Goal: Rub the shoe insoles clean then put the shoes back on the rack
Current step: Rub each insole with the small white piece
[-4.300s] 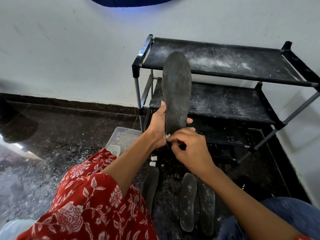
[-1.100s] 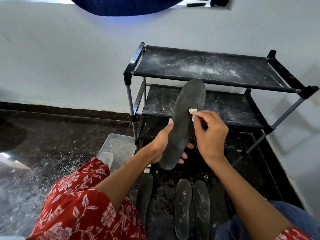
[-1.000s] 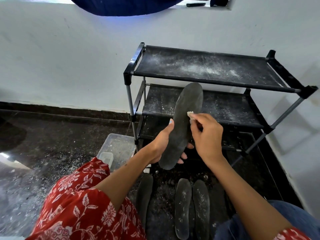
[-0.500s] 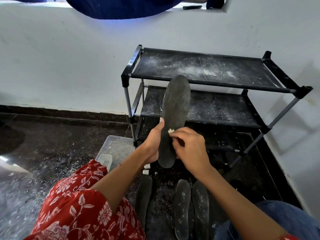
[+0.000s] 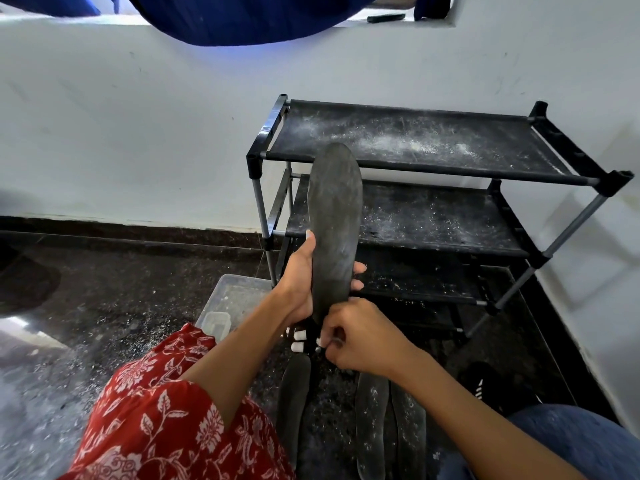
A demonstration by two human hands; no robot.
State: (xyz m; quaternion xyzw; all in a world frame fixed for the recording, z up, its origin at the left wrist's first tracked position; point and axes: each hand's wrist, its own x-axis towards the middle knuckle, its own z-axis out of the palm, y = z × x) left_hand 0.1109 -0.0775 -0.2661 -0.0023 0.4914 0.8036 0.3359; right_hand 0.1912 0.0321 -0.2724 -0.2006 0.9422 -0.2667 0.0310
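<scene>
My left hand [image 5: 300,278] grips a dark grey insole [image 5: 334,223] by its lower half and holds it upright in front of the black shoe rack [image 5: 415,174]. My right hand [image 5: 360,336] sits just below the insole's bottom end, fingers pinched on a small white eraser that is mostly hidden. Three more insoles lie on the floor below my hands, one on the left [image 5: 294,400] and two side by side on the right [image 5: 372,424]. No shoes are clearly visible.
A clear plastic box [image 5: 235,299] stands on the dark floor left of the rack. Small white eraser pieces [image 5: 298,341] lie under the held insole. White dust covers the rack shelves and floor. A white wall runs behind; my knees fill the foreground.
My right hand slid from the insole's middle down past its bottom end. The insole stayed upright in my left hand, and the view tilted slightly.
</scene>
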